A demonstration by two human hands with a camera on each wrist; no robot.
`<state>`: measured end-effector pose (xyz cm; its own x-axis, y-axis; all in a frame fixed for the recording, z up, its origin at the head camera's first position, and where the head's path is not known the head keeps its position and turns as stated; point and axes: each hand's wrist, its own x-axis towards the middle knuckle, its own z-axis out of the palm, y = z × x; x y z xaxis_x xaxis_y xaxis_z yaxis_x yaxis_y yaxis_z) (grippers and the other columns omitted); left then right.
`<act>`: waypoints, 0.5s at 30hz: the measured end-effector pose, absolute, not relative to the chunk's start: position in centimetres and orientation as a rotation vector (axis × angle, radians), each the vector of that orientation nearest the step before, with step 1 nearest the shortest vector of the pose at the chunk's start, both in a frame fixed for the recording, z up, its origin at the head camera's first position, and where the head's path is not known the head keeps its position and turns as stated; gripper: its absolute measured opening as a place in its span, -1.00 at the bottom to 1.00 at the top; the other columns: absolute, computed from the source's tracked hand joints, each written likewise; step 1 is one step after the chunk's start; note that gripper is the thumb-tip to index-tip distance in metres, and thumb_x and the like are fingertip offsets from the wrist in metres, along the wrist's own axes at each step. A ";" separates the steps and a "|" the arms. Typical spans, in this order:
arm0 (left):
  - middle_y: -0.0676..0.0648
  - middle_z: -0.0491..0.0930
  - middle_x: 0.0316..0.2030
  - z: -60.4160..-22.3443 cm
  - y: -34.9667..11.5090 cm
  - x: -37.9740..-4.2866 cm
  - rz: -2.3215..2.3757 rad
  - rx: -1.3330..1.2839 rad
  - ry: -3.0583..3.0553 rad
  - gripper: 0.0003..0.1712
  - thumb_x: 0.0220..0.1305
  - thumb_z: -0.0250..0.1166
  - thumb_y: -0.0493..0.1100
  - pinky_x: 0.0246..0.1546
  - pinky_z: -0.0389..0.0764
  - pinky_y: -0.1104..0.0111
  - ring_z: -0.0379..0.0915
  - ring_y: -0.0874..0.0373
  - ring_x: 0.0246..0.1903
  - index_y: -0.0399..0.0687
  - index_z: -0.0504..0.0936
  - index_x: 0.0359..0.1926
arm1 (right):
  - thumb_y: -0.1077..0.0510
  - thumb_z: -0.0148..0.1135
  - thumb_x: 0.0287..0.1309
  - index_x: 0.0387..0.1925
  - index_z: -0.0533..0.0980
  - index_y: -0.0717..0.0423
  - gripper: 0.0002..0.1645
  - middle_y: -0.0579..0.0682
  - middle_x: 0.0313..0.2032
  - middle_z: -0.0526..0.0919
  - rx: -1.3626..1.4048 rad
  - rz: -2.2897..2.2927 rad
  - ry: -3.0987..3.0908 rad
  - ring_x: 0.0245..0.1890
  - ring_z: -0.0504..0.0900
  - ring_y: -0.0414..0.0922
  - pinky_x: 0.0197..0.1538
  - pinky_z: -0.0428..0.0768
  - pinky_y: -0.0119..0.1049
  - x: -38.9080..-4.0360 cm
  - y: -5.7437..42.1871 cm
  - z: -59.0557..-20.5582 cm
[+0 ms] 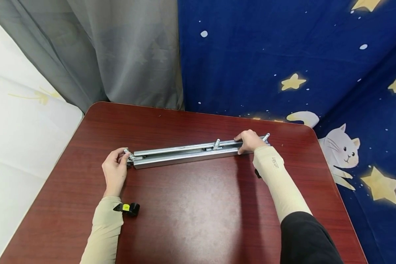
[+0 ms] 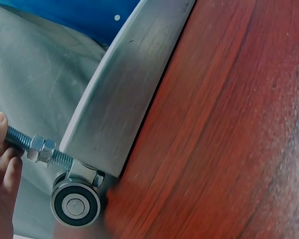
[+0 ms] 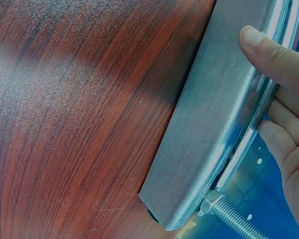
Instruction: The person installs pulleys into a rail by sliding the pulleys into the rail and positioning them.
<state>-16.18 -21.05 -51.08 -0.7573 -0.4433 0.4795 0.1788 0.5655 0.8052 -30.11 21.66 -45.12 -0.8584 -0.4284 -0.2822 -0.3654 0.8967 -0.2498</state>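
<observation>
A long silver metal channel rail (image 1: 181,158) lies on the table with its slot facing up. At its left end my left hand (image 1: 114,170) pinches the threaded bolt (image 2: 19,138) of a roller trolley between thumb and fingers. The trolley's round wheel (image 2: 75,205) shows just outside the rail's end, the bolt carrying nuts partway along. Near the other end my right hand (image 1: 249,141) grips the rail, thumb on the near side and fingers across the slot. A second bolt (image 1: 216,143) stands up from the slot; a third bolt (image 3: 239,219) sticks out at the right end.
The reddish-brown wooden table (image 1: 191,212) has a rounded back edge. Behind it hang a grey curtain (image 1: 135,55) and a blue star-patterned curtain (image 1: 244,66). White cloth (image 1: 26,139) is at the left. A black strap device (image 1: 130,209) sits on the left wrist.
</observation>
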 end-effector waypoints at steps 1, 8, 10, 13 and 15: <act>-0.24 0.59 -0.41 -51.1 -21.0 -16.2 -1.200 0.203 -2.128 -0.84 0.05 0.28 -0.41 -0.40 0.30 0.77 0.31 0.63 -0.44 -0.36 0.62 -0.27 | 0.16 0.53 -0.41 -0.03 0.55 0.18 -0.28 0.12 -0.01 0.57 -0.594 -0.267 2.731 0.10 0.38 0.18 0.16 0.33 0.00 -30.1 21.7 -45.1; -0.24 0.60 -0.40 -51.1 -20.5 -16.6 -1.226 0.174 -2.128 -0.84 0.05 0.28 -0.41 -0.41 0.33 0.78 0.33 0.64 -0.44 -0.36 0.62 -0.28 | 0.16 0.54 -0.44 -0.05 0.56 0.16 -0.29 0.10 -0.03 0.59 -0.599 -0.282 2.749 0.07 0.44 0.12 0.13 0.38 -0.05 -30.3 21.8 -45.6; -0.23 0.60 -0.41 -51.2 -20.3 -16.7 -1.228 0.170 -2.129 -0.84 0.05 0.28 -0.41 -0.41 0.33 0.78 0.33 0.65 -0.44 -0.36 0.62 -0.28 | 0.16 0.54 -0.44 -0.05 0.56 0.17 -0.29 0.10 -0.03 0.59 -0.606 -0.282 2.751 0.07 0.44 0.12 0.12 0.38 -0.05 -30.4 21.8 -45.6; -0.24 0.60 -0.40 -51.2 -20.1 -16.8 -1.238 0.152 -2.129 -0.84 0.04 0.28 -0.42 -0.40 0.33 0.78 0.33 0.64 -0.44 -0.37 0.62 -0.28 | 0.16 0.54 -0.44 -0.05 0.57 0.17 -0.29 0.11 -0.04 0.59 -0.604 -0.284 2.754 0.06 0.45 0.12 0.12 0.38 -0.04 -30.3 21.8 -45.6; -0.25 0.59 -0.41 -51.1 -19.9 -16.9 -1.244 0.134 -2.127 -0.85 0.04 0.28 -0.42 -0.41 0.33 0.78 0.33 0.63 -0.44 -0.37 0.62 -0.29 | 0.16 0.54 -0.44 -0.05 0.56 0.17 -0.29 0.11 -0.03 0.59 -0.602 -0.283 2.754 0.06 0.44 0.13 0.12 0.38 -0.04 -30.3 21.8 -45.6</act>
